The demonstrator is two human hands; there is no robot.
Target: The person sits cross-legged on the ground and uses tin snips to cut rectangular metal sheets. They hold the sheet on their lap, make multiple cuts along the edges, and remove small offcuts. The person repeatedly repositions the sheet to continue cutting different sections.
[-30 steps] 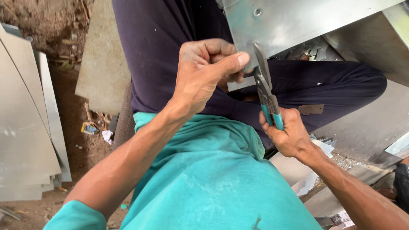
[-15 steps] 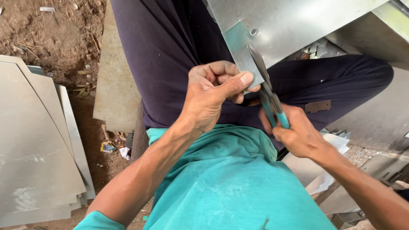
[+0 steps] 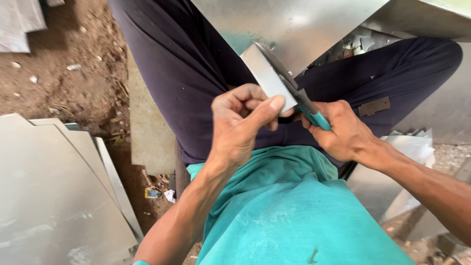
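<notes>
Grey metal strip (image 3: 267, 76), teal-handled snips (image 3: 299, 98), teal shirt (image 3: 294, 216).

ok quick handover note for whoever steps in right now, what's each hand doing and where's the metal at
Left hand: thumb and fingers pinch a small sheet-metal piece.
Right hand: grips the teal-handled snips, blades set along that piece's edge.
Large metal sheet leans over the lap; more sheets lie on the dirt to the left.
Done: snips are engaged on the piece.
Left: how far the cut runs cannot be seen.

Bare dirt ground (image 3: 73, 73); perhaps daylight; stacked metal sheets (image 3: 49, 196).
</notes>
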